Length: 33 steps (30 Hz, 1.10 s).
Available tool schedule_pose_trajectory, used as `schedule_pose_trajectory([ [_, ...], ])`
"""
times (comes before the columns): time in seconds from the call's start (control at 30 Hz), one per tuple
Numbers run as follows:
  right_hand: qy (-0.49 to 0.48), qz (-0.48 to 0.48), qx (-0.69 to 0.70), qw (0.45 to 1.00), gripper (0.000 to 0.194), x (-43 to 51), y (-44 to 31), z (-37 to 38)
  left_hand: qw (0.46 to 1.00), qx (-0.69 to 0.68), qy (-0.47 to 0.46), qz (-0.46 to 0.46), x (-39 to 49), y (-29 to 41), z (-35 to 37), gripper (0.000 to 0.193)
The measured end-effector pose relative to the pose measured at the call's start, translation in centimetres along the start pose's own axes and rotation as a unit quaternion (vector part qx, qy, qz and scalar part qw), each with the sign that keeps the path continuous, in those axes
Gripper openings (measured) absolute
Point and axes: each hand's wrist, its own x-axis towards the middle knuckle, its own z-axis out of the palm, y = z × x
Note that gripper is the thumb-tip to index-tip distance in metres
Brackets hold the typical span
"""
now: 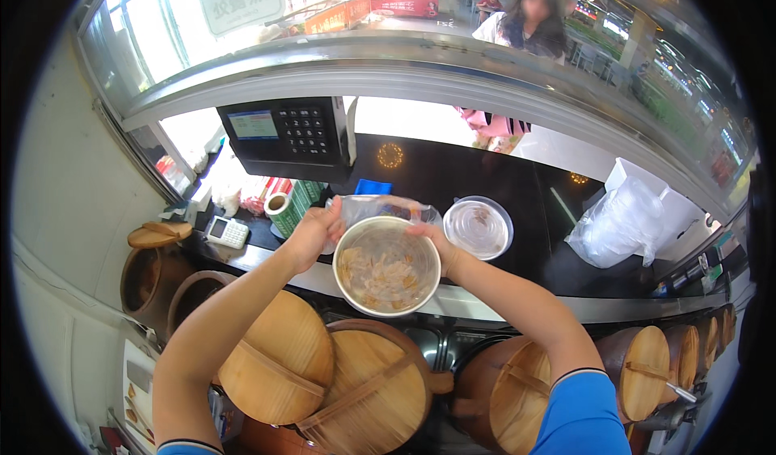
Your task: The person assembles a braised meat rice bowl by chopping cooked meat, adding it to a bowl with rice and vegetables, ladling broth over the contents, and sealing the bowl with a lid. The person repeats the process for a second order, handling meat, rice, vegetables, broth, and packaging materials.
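Note:
A round takeaway bowl with a clear lid [387, 267] and food showing through it is tilted towards me above the counter's front edge. My right hand [433, 240] grips its upper right rim. Behind the bowl, a clear plastic bag [388, 203] is stretched between both hands. Pinched fingers of my left hand [324, 228] hold the bag's left side, close to the bowl's upper left rim. Just right of my right hand, a second lidded round bowl [478, 228] rests on the black counter [442, 164]. The bowl's underside is hidden.
A black keypad terminal [285, 134], a green-labelled roll [288, 209] and a white calculator-like device [227, 231] stand left. Plastic bags [624, 221] lie right. Large pots with wooden lids [370, 388] line the near side. Beyond the glass is a person [527, 27].

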Motion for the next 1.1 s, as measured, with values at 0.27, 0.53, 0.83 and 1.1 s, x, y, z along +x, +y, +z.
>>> schedule_pose_trajectory([
  [0.27, 0.048, -0.144, -0.009, 0.988, 0.058, 2.2, 2.1, -0.2, 0.973, 0.226, -0.040, -0.012, -4.0, -2.3, -2.9, 0.064],
  [0.53, 0.431, -0.134, -0.154, 0.879, 0.085, 6.0, 4.2, -0.6, 0.973, 0.131, -0.188, -0.014, -4.3, -0.6, 3.3, 0.046],
  [0.83, 0.611, -0.272, -0.534, 0.516, 0.032, -2.4, 5.7, -1.3, 0.985, 0.125, -0.106, -0.050, 2.4, -5.2, 5.5, 0.034],
  [1.1, 0.371, -0.273, -0.366, 0.808, 0.042, -2.6, 4.2, -1.9, 0.770, 0.631, -0.053, 0.070, 8.2, -12.2, 10.1, 0.032],
])
